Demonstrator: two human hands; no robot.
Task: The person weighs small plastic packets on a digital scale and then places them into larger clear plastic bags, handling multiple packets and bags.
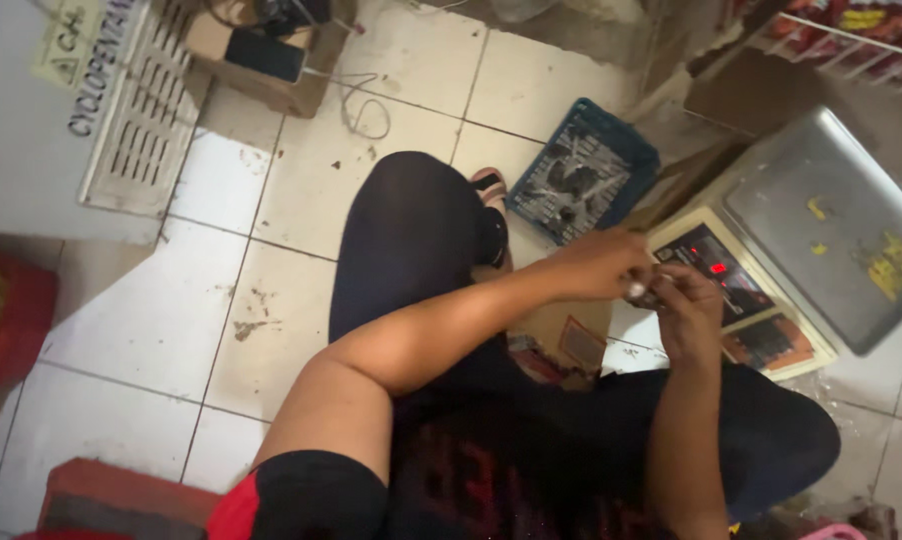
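Observation:
I sit on a tiled floor with my legs folded, in black clothes. My left hand [599,264] and my right hand [687,306] meet in front of me, both closed around a small shiny metal piece [639,291] held between the fingers. The piece is blurred and mostly hidden by the fingers. Both hands hover just above the display panel of an electronic weighing scale [821,230] with a steel platter and a red lit readout.
A blue plastic crate [585,172] with several dark metal parts stands beyond my knee. A white cabinet with a vent grille [146,110] is at far left, a cardboard box with a phone [266,55] behind it. A red bag [6,320] lies left.

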